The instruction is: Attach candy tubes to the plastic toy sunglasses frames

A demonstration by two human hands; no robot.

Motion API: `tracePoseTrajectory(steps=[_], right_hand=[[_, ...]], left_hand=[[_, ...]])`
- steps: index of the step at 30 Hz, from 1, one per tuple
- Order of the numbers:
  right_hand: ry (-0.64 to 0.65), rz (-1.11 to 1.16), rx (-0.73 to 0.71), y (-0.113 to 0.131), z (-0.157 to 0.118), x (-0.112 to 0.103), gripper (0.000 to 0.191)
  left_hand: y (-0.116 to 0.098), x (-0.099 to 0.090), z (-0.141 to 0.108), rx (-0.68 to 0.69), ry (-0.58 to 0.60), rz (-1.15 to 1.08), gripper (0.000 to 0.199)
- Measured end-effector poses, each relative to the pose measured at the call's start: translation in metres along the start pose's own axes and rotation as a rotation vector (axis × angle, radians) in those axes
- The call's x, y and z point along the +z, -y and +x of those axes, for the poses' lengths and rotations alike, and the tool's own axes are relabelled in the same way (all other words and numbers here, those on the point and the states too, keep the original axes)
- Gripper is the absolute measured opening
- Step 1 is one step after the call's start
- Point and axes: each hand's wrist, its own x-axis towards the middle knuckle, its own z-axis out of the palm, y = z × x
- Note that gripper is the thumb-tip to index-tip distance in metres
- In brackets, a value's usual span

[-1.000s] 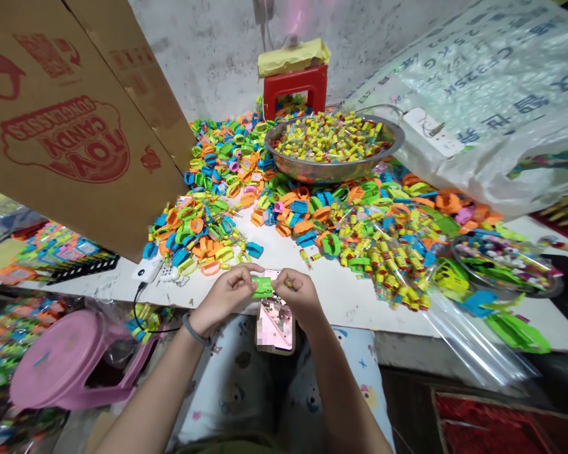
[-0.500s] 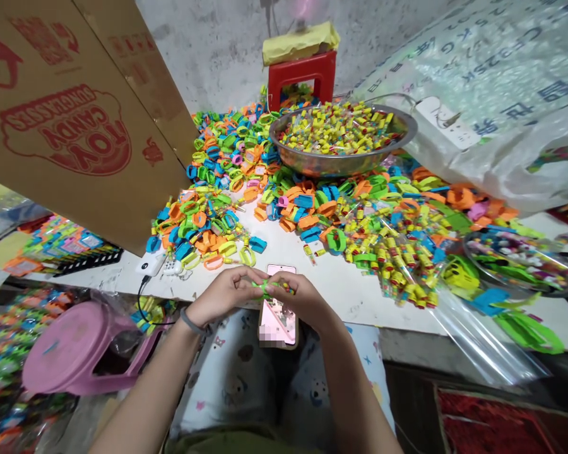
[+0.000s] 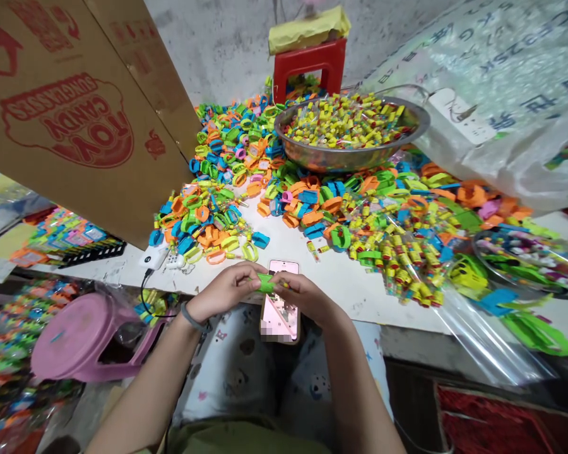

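Observation:
Between my two hands, over the table's front edge, is a small green plastic piece (image 3: 266, 283). My left hand (image 3: 228, 290) pinches its left end between thumb and fingers. My right hand (image 3: 307, 297) has its fingers closed at the piece's right end, with a bit of yellow and red showing at the fingertips. Just below the hands lies a phone (image 3: 280, 320) with a lit pink screen, partly over my lap. Beyond them, a heap of coloured plastic bands (image 3: 208, 221) lies at the left and a pile of yellow-capped candy tubes (image 3: 407, 265) at the right.
A metal bowl (image 3: 350, 157) full of small tubes stands at the back, before a red stool (image 3: 284, 75). A large cardboard box (image 3: 76, 120) stands at the left, above a pink stool (image 3: 71, 340). Plastic sleeves (image 3: 497, 340) hang over the front edge at the right.
The green piece now shows more of its flat face between my fingers. My right hand has shifted slightly right. The whole view has moved a little.

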Motion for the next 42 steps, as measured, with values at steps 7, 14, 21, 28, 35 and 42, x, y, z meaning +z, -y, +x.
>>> tracePoseTrajectory(steps=[7,14,21,28,35,42], right_hand=[[-0.178,-0.018,-0.073,-0.001,0.009,0.017,0.035],[-0.195,-0.071,-0.157,-0.004,0.015,0.023,0.038],[-0.118,-0.038,-0.228,-0.004,0.016,0.028,0.04],[-0.237,-0.063,-0.211,0.001,0.017,0.037,0.03],[-0.436,-0.07,-0.318,0.011,0.012,0.029,0.033],[-0.483,0.185,-0.236,0.018,0.007,0.042,0.034]], left_hand=[[-0.006,-0.002,0.0,0.066,-0.048,0.066,0.038],[0.005,-0.009,0.0,0.055,0.004,-0.043,0.041],[0.005,-0.018,-0.01,0.066,0.036,-0.111,0.04],[-0.001,-0.009,-0.016,-0.023,-0.176,-0.175,0.036],[-0.003,0.003,-0.025,0.002,-0.443,-0.252,0.045],[-0.013,0.004,-0.032,0.128,-0.499,0.079,0.044]])
